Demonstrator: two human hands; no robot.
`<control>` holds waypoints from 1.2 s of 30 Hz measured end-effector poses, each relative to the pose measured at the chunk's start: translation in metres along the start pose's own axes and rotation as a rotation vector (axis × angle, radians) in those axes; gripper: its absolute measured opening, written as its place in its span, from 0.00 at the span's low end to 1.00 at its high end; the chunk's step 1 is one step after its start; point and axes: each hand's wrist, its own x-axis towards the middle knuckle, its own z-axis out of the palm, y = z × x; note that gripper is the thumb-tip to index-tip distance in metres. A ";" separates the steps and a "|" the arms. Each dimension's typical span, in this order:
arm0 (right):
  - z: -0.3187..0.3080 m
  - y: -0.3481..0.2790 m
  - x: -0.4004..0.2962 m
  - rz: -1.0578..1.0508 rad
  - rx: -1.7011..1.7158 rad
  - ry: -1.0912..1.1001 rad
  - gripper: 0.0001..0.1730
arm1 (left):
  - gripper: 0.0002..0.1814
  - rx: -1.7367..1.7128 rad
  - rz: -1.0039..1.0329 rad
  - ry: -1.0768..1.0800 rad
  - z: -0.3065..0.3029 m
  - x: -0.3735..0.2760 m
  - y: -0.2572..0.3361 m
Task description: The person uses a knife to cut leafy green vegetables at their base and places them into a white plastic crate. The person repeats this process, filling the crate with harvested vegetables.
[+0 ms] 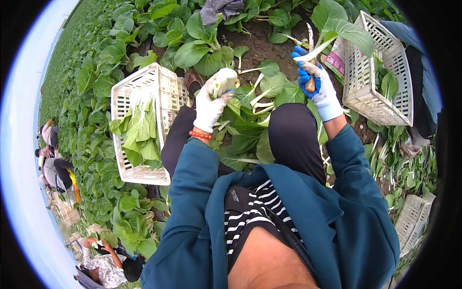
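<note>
My left hand (211, 104), in a white glove with blue on the fingers, grips the pale base of a bok choy head (224, 80); its leaves hang down toward my lap. In my right hand (317, 81), gloved in the same way, are the wooden handle of a knife (310, 85) and a loose bok choy leaf (332, 30) with a white stalk. The knife's narrow blade points away from me. Cut leaves (272, 85) lie on the soil between my hands and by my knees.
At the left, a white plastic crate (164, 104) holds greens. Another white crate (377, 72) stands at the right, beside a person's dark-clad leg (418, 90). Uncut bok choy (195, 50) grows ahead and to the left. Other people (104, 267) are at the far left. Grey cloth (220, 11) lies ahead.
</note>
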 end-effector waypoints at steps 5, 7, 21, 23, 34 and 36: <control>-0.123 -0.034 -0.046 -0.205 -0.976 0.589 0.16 | 0.35 -0.928 0.084 0.008 -0.022 -0.012 0.050; -0.167 -0.045 -0.083 -0.202 -1.069 0.716 0.15 | 0.34 -1.000 0.032 0.028 -0.033 -0.019 0.074; -0.219 -0.009 -0.216 -0.154 -1.182 0.902 0.05 | 0.31 -1.265 0.357 -0.333 -0.092 -0.048 0.087; -0.197 -0.017 -0.219 -0.036 -1.683 0.836 0.15 | 0.30 -0.892 0.180 -0.119 -0.090 -0.062 0.103; 0.000 -0.074 -0.114 -0.261 -2.043 0.620 0.22 | 0.21 -0.311 -0.183 0.043 -0.024 -0.034 0.106; 0.062 -0.060 -0.089 -0.277 -1.708 0.473 0.21 | 0.24 -0.226 -0.174 0.016 -0.020 -0.031 0.105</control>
